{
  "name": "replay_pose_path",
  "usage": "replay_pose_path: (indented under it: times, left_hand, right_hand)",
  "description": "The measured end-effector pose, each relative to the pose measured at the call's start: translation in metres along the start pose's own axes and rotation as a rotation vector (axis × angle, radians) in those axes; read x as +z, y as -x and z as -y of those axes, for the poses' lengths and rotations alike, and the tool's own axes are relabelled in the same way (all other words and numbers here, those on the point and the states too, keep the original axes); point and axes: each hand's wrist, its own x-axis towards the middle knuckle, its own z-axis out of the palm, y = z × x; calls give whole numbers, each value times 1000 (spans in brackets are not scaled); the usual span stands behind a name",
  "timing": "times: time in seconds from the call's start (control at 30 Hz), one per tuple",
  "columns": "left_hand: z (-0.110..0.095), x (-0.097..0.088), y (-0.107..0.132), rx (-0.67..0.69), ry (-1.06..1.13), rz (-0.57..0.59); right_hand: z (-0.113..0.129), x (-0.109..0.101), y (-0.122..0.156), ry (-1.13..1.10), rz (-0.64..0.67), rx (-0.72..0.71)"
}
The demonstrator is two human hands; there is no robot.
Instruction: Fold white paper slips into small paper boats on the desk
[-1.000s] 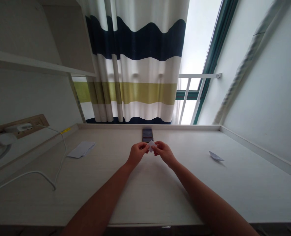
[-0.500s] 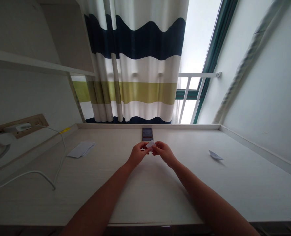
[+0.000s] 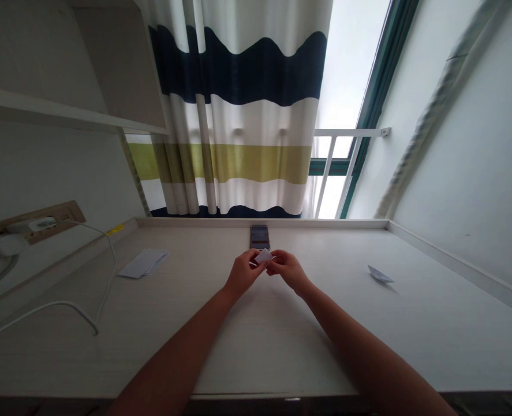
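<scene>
A small folded piece of white paper (image 3: 263, 256) is held up over the desk between my two hands. My left hand (image 3: 242, 273) pinches its left side, and the fingertips of my right hand (image 3: 287, 270) grip its right corner. Just beyond the fingers, a smartphone (image 3: 260, 236) lies flat near the desk's far edge, with its screen lit. The paper hides none of the phone, and my fingers do not touch it.
A folded paper boat (image 3: 380, 274) lies on the white desk (image 3: 264, 346) at right, and loose white paper (image 3: 143, 263) lies at left. A white cable (image 3: 69, 306) runs from a wall socket strip (image 3: 33, 230). A shelf overhangs at upper left; a striped curtain (image 3: 234, 115) hangs behind.
The folded paper has turned from a steeper, downward-pointing angle to a flatter one between my fingers. My hands have shifted only slightly.
</scene>
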Motion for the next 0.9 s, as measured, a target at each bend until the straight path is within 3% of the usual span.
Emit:
replay_pose_path:
  times: [0.17,0.57,0.9]
  left_hand:
    - [-1,-1,0,-13,25,47]
    - [1,2,2,56,-88,3]
    - [-2,0,1,36,-71,17]
  right_hand:
    - [-3,-2,-1,65,-6,-25]
    - [3,3,3,129,-20,-92]
    - [-7,-2,-3,45,-21,-65]
